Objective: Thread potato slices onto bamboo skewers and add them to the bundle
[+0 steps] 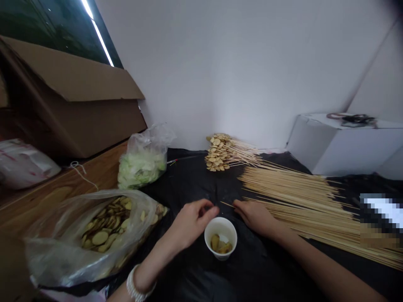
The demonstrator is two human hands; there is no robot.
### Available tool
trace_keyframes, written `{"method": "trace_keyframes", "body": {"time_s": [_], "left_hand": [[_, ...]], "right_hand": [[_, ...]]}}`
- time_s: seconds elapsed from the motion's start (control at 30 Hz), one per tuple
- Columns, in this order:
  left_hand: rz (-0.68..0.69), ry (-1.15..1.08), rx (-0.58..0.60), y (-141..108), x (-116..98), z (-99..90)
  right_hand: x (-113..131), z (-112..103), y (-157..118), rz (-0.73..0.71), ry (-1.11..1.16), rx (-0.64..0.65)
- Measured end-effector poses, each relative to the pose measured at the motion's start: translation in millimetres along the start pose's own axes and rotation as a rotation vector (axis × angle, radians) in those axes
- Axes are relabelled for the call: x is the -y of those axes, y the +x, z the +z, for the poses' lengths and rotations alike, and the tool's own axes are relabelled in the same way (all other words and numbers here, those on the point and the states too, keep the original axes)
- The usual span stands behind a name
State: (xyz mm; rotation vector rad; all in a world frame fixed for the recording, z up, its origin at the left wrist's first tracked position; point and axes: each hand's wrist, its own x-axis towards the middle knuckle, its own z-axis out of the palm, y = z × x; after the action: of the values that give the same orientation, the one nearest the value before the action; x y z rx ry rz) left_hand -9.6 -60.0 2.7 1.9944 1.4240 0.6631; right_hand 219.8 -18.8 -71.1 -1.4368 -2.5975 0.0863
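My left hand (192, 220) is beside the upper left of a white cup (222, 256), its thumb and forefinger curled toward each other; whatever they may hold is too small to make out. In the cup lie a few yellowish slices (221, 245). My right hand (255, 216) is closed on a thin wooden skewer (227, 204), whose bare tip points left above the cup. Many loose skewers (292, 188) spread out to the right, partly under my right forearm. An open plastic bag (67, 262) on the left holds many round slices (100, 238).
Skewers loaded with slices (218, 152) are stacked at the back against the wall. A tied-looking bag of pale green leaves (141, 167) stands back left. A cardboard box (94, 121) is at the left, a white box (349, 147) at the right. Black sheeting (185, 180) covers the work surface.
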Motion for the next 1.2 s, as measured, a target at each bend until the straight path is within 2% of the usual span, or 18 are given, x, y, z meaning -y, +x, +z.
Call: {"method": "trace_keyframes", "body": {"time_s": [0.07,0.13,0.27,0.37,0.43,0.57,0.6,0.7,0.8,0.93,1.0,1.2], "left_hand": [[-0.011,0.109,0.106,-16,-6,0.3],[0.017,0.149,0.113,-25,-10,2.6],[0.138,0.099,-0.084,-26,-20,4.5],[0.158,-0.063,-0.179,-8,-18,10.4],[0.116,-0.251,-0.203,13,-9,20.8],[-0.103,-0.718,-0.205,60,14,51.3],[-0.119,-0.792,-0.225,69,17,58.5],[-0.136,-0.913,-0.185,80,24,73.3],[-0.162,-0.937,-0.134,78,26,76.0],[-0.193,-0.983,-0.143,73,29,72.0],[-0.198,-1.03,-0.134,72,30,73.5],[-0.188,-1.089,-0.029,68,25,83.9]], "right_hand": [[0,-1,-1,-0.004,0.002,0.007],[0,-3,-1,-0.004,0.026,0.012],[-2,-13,-1,0.017,0.179,-0.047],[-11,-20,-1,0.024,0.331,-0.138],[-19,-21,-1,0.035,0.369,-0.223],[-31,-17,1,0.123,0.342,-0.358],[-32,-17,1,0.14,0.347,-0.369],[-30,-18,2,0.153,0.438,-0.388],[-24,-25,0,0.131,0.635,-0.324],[-17,-31,-1,0.152,1.056,-0.089],[-14,-30,-1,0.165,1.225,-0.023],[-11,-27,4,0.192,1.399,0.037]]}}
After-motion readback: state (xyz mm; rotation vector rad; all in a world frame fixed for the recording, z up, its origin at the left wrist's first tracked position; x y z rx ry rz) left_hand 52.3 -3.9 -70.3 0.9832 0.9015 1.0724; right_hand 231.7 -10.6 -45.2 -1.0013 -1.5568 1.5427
